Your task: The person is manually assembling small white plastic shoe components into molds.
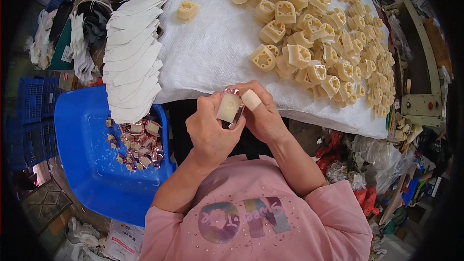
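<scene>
In front of my chest, both hands hold a cream shoe heel (pixel 229 106) with shiny pink metallic covering around its sides. My left hand (pixel 209 128) grips it from the left, fingers curled behind. My right hand (pixel 262 118) closes on its right side, a pale wrap (pixel 251 100) around the thumb. The fingertips on the far side are partly hidden. Beyond my hands, a big heap of bare cream shoe heels (pixel 309 29) covers the right of the white woven sheet (pixel 208 53). A single pair-like clump of heels (pixel 187 11) lies apart on the left.
To my left, a blue plastic bin (pixel 87 164) contains several pink-covered heels (pixel 142 142). Overlapping white curved flat pieces (pixel 130 63) hang over its far edge. White gloves (pixel 79 43) and blue crates (pixel 36 101) are farther left. Plastic bags (pixel 382 157) and a green-grey machine (pixel 425 87) stand right.
</scene>
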